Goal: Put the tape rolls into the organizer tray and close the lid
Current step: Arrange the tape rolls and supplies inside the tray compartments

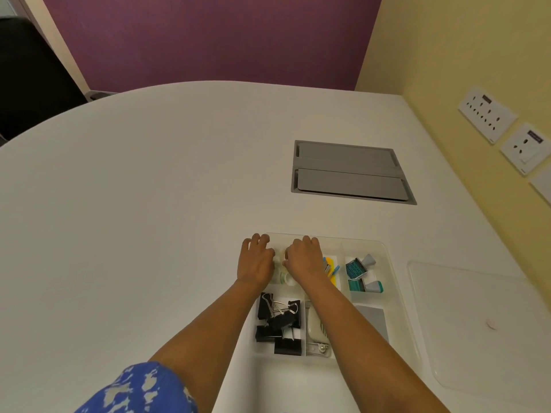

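Both arms reach over the tray [398, 281]; left hand [255, 263] and right hand [304, 259] cup clear tape rolls [283, 277] (grip unclear).

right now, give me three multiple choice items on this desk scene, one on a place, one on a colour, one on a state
1. Where does the clear lid lie?
A. on the table, right of the tray
B. shut on the tray
C. left of the tray

2. What colour are the binder clips?
A. red
B. black
C. yellow

3. What state is the tray in?
A. closed
B. upside down
C. open, both hands at its far-left compartment

Answers: 1 A, the lid lies flat on the table beside the tray's right edge. 2 B, the clips are black with silver handles. 3 C, compartments are uncovered, and the left hand and right hand meet over small clear tape rolls.
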{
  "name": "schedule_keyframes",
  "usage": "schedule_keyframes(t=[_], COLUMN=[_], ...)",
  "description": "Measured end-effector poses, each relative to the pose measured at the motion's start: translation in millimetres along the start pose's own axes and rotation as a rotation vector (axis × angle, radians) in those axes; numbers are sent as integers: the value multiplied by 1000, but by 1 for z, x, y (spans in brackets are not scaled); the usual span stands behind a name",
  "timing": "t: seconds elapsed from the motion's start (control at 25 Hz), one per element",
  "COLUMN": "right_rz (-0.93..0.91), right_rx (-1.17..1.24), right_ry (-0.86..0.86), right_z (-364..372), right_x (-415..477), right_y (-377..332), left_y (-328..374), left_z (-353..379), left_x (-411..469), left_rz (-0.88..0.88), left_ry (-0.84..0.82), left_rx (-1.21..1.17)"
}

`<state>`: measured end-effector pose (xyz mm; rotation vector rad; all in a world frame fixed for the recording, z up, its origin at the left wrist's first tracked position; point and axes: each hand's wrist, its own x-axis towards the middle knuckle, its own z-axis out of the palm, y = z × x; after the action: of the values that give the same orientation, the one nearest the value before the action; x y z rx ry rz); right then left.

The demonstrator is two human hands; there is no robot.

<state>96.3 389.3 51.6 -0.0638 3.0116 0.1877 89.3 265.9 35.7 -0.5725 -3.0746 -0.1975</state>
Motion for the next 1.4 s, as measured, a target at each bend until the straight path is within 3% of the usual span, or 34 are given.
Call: schedule_keyframes(t=[0.4, 0.76, 1.0, 1.12, 1.24, 1.4], right_rz=[18, -43, -27, -95, -175, -177], right_rx=[24, -218, 5, 154, 63, -38], right_ry=[0, -59, -26, -90, -190, -87], right_z=[9, 2, -9, -14, -16, -8], right_x=[2, 0, -5, -7, -12, -17], right_y=[-1, -9, 5, 14, 16, 10], left_y=[3, 7, 2, 2, 3, 4], left_z=[-5, -13, -11, -11, -11, -10], left_x=[-5, -10, -15, -15, -15, -16], left_rz=[1, 19, 34, 53, 51, 43], left_ry=[-74, -118, -103, -90, -85, -94], left_rx=[69, 141, 116, 98, 94, 129])
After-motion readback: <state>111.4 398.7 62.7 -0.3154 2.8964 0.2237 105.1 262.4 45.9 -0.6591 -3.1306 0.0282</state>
